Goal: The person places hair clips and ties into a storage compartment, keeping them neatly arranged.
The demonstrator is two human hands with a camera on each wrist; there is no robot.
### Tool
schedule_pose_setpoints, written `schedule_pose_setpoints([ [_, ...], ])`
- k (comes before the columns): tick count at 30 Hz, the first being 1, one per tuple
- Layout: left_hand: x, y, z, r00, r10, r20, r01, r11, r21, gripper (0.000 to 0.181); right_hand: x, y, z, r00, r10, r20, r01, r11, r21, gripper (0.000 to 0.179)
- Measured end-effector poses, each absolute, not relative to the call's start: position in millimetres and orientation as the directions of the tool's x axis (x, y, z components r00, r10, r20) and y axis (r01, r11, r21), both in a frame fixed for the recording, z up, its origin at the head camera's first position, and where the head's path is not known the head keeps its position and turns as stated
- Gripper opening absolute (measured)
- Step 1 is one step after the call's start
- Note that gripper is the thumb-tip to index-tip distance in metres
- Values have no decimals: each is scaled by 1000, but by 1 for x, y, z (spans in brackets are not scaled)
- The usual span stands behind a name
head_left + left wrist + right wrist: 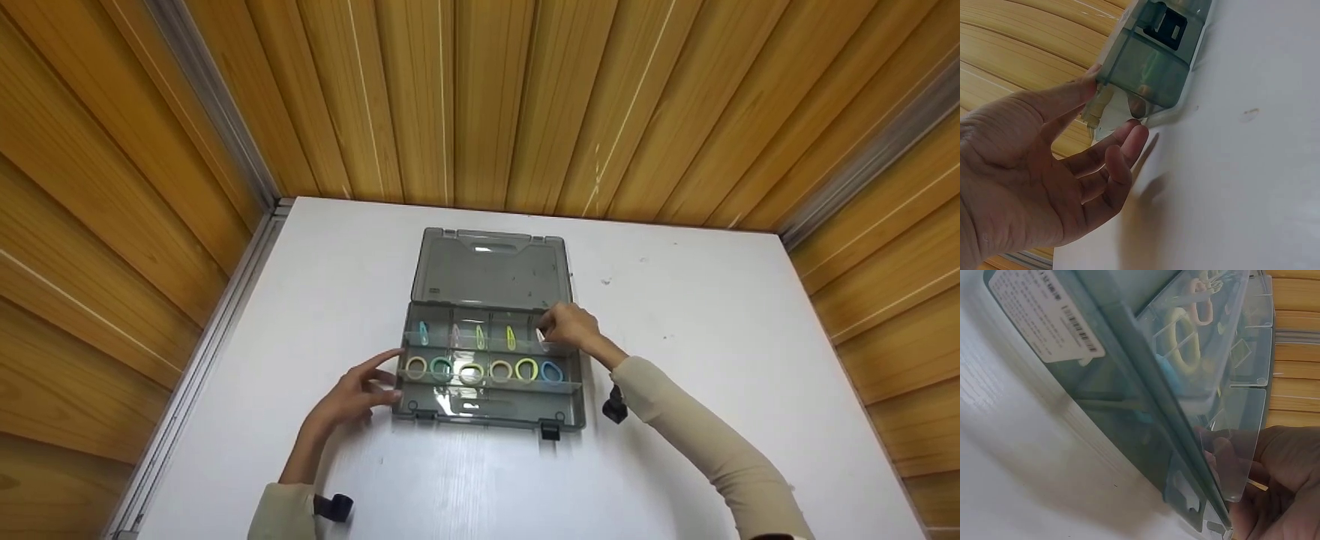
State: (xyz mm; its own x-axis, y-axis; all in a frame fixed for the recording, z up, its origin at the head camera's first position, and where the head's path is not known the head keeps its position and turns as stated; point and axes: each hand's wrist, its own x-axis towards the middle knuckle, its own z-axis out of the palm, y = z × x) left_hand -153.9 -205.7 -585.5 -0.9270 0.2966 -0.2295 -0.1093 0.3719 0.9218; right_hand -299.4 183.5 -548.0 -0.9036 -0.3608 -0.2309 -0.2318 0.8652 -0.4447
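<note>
A translucent grey compartment box (487, 409) lies with its lid (491, 270) folded back. My right hand (571, 327) reaches into the upper right compartment, where its fingertips pinch a white hair clip (541, 335). In the right wrist view, a thin pale end of the clip (1257, 485) shows beside the curled fingers, behind a clear divider. At the box's left side, my left hand (349, 395) touches the edge with spread fingers. Seen from the left wrist, its fingertips (1139, 135) are right at the box corner.
A blue clip (424, 334), a pink clip (456, 336), a green clip (481, 337) and a yellow clip (511, 338) stand along the upper row. Several coloured hair ties, including a blue hair tie (552, 363), line the row below. White table (675, 337) surrounds the box.
</note>
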Motion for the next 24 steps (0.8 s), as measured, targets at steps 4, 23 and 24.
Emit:
schedule_pose_setpoints([
  [4,-156,-205,-583,-922,311,-231,-108,366,924,73,-298,186,-549,-911,-347,-223,-220,866,-450,32],
  [23,-155,-203,-585,-927,312,-208,-62,419,906,71,-288,199,-532,-878,-452,-155,-285,756,-589,23],
  [24,-157,-206,-585,-923,330,-196,-39,429,903,70,-288,202,-529,-874,-469,-126,-310,738,-600,22],
])
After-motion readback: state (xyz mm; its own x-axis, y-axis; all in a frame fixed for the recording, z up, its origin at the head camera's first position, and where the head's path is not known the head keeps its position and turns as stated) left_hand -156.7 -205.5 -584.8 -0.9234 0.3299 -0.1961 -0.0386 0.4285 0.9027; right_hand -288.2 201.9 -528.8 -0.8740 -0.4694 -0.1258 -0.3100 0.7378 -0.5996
